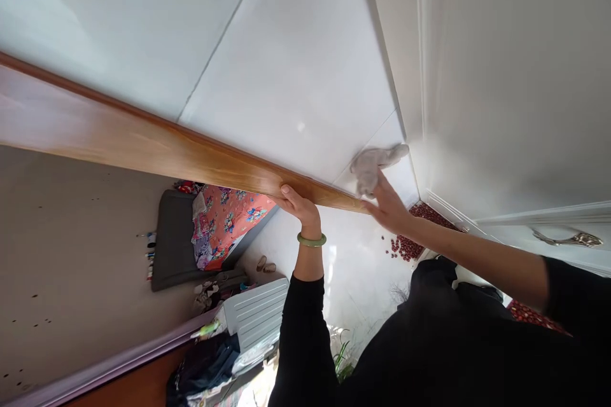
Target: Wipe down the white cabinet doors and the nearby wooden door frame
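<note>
My left hand point(300, 208), with a green bangle point(312, 240) at the wrist, holds the lower edge of a long wooden trim board point(229, 168). Its thumb lies against the wood, and the other fingers are partly hidden. To the right, my right hand point(389, 206) has a crumpled grey cloth point(372, 165) against the white tiled wall point(296, 89), just above the trim's right end. The cloth is slightly blurred and covers part of the fingers.
At right stands a white panelled door point(520, 89) with a metal handle point(568, 238). Red round fruits point(408, 247) lie on the pale floor point(353, 267). A bed with a flowered cover point(238, 219), brown shoes point(266, 265) and a white ridged panel point(258, 311) are below left.
</note>
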A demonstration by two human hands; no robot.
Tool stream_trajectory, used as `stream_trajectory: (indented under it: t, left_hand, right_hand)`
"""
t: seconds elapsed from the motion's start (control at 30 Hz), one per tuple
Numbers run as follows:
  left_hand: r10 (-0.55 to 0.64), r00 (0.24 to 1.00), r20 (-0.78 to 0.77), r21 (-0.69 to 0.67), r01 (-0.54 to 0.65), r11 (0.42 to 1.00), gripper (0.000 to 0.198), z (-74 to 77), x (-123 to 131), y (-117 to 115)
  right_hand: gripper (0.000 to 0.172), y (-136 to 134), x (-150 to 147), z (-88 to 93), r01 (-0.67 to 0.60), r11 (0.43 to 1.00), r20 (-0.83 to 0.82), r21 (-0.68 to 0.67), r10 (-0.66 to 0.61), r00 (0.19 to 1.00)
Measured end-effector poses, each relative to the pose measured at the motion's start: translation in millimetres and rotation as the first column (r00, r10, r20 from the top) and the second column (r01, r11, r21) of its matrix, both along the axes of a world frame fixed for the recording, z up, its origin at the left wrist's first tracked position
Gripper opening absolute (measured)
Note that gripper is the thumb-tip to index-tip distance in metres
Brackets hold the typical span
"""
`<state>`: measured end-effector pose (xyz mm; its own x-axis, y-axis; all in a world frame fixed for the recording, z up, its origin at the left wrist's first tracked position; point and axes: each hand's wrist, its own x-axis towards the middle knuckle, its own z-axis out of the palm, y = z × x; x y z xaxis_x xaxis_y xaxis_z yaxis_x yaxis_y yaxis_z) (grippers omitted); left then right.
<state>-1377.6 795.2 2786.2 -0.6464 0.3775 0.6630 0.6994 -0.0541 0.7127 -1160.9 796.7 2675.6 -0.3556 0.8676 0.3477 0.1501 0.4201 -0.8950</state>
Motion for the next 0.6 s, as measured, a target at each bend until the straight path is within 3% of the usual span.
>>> stream_trajectory:
  t: [0.13,0.27,0.33,0.4,0.5,0.6]
  left_hand:
    - [-0.034,0.999,0.0,-0.025,0.034,0.999,0.095,4.5,2.3,-4.0]
    - [-0.057,0.998,-0.008,-0.011,0.057,0.998,0.104,6.4,9.8,-4.5]
    - [-0.077,0.997,0.018,0.014,0.077,0.997,0.109,8.2,13.2,-3.9]
    - [-0.1,0.994,0.045,0.026,0.099,0.995,0.111,10.6,15.5,-3.4]
    - [-0.119,0.991,0.056,0.05,0.116,0.992,0.114,13.8,17.1,-2.6]
    - [-0.117,0.991,0.063,0.071,0.112,0.991,0.119,13.8,16.6,-1.9]
  right_hand:
    - [0.081,33.5,-39.8,-5.7,0.087,0.993,0.025,0.074,-0.089,0.996]
    - [0.089,87.9,-34.8,-4.2,0.386,0.921,0.026,-0.055,-0.385,0.923]
    - [0.092,104.7,-30.2,-1.8,0.456,0.883,0.03,-0.112,-0.456,0.89]
    - [0.087,102.5,-28.6,-2.4,0.453,0.885,0.024,-0.108,-0.453,0.891]
    - [0.07,68.8,-31.2,-3.5,0.372,0.926,-0.053,-0.057,-0.375,0.925]
    - [0.055,36.2,-36.2,19.9,0.294,0.955,-0.203,0.039,-0.28,0.938]
